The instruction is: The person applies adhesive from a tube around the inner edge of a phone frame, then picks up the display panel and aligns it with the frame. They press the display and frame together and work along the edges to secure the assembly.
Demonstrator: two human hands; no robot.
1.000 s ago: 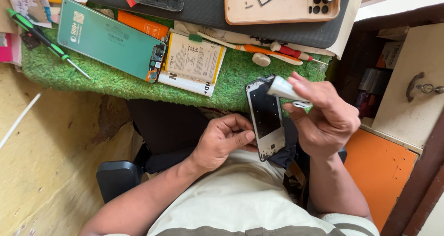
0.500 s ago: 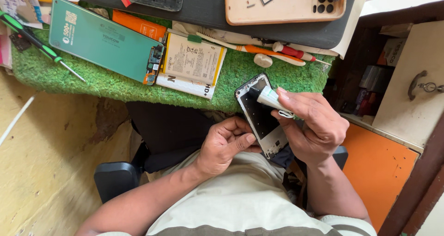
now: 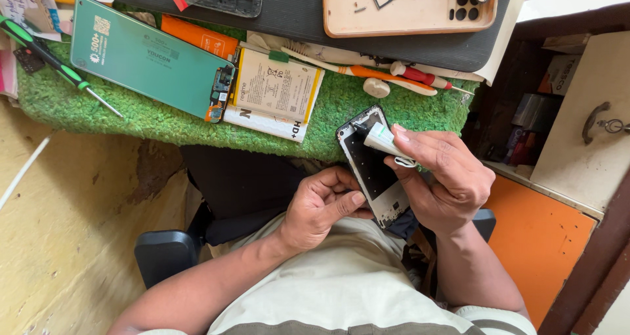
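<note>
On the tabletop's green mat a screwdriver, teal panel and battery were laid. Below, the phone frame was clamped by the left hand; the right hand's grip, closed on a white tube, had been lowered onto the frame's upper end since earlier.

teal phone panel, mat left | white battery label beside | small boxes, right shelf

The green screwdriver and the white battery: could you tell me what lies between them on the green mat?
In the head view, a teal phone back cover lies between the green screwdriver and the white battery.
</note>
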